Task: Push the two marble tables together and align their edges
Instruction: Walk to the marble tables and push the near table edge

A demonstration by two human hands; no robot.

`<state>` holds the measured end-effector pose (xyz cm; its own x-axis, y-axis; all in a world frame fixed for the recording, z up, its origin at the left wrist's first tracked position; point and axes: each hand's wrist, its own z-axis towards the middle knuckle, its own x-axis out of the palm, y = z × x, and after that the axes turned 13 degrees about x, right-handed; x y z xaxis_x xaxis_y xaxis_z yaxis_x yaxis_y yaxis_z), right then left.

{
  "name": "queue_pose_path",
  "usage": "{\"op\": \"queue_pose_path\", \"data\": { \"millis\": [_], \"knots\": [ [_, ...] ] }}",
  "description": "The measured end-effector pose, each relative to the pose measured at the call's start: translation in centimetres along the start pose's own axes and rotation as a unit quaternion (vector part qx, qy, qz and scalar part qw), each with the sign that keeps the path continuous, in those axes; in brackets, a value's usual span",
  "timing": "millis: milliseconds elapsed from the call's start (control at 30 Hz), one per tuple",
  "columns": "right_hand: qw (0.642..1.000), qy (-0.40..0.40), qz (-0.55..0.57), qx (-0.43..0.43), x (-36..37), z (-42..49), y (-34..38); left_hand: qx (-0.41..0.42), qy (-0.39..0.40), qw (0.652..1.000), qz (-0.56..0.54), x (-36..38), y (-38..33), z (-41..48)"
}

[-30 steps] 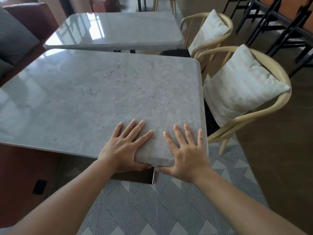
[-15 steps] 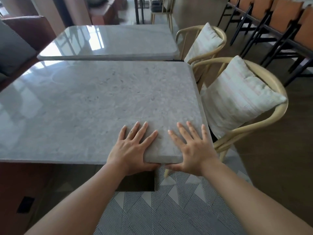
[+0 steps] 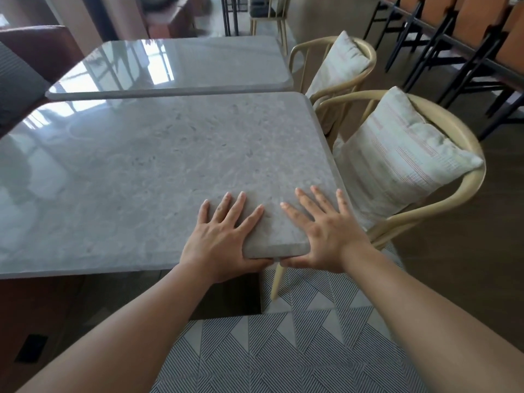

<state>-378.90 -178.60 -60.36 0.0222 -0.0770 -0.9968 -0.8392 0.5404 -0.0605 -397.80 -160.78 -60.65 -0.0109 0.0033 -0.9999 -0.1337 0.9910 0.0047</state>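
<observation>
Two grey marble tables fill the view. The near marble table lies right in front of me, and the far marble table sits just behind it with its near edge against or almost against the near table's far edge. The far table's right corner stops short of the near table's right corner. My left hand and my right hand both clasp the near table's front right corner, fingers spread flat on top and thumbs under the edge.
Two pale wooden chairs with cream cushions stand tight against the tables' right side, the near chair and the far chair. A brown sofa is at far left. A patterned rug lies underfoot, and black-legged chairs line the back right.
The near table has slid away from me toward the far table, and the dark gap between them has closed. Both hands kept their hold on the corner.
</observation>
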Motion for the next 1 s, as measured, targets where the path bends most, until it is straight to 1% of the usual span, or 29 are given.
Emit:
{"op": "queue_pose_path", "data": {
  "millis": [300, 667, 867, 933, 1000],
  "knots": [
    [1.0, -0.019, 0.0, -0.007, 0.6, 1.9, -2.1, 0.0, -0.026, 1.0, -0.001, 0.4, -0.4, 2.1],
    [1.0, -0.018, -0.009, -0.022, 0.1, 2.6, -3.2, 0.002, -0.034, 0.999, 0.001, 0.5, -0.5, 3.2],
    [0.999, -0.032, -0.013, -0.027, 0.3, 2.6, -3.5, 0.0, -0.038, 0.999, -0.011, 0.5, -0.5, 3.1],
    [0.999, -0.047, 0.006, -0.027, 0.5, 2.5, -3.6, 0.0, -0.05, 0.998, -0.028, 0.4, -0.5, 3.0],
    [0.994, -0.083, 0.066, -0.018, 0.8, 2.3, -3.8, 0.0, -0.064, 0.997, -0.048, 0.4, -0.5, 3.0]
  ]
}}
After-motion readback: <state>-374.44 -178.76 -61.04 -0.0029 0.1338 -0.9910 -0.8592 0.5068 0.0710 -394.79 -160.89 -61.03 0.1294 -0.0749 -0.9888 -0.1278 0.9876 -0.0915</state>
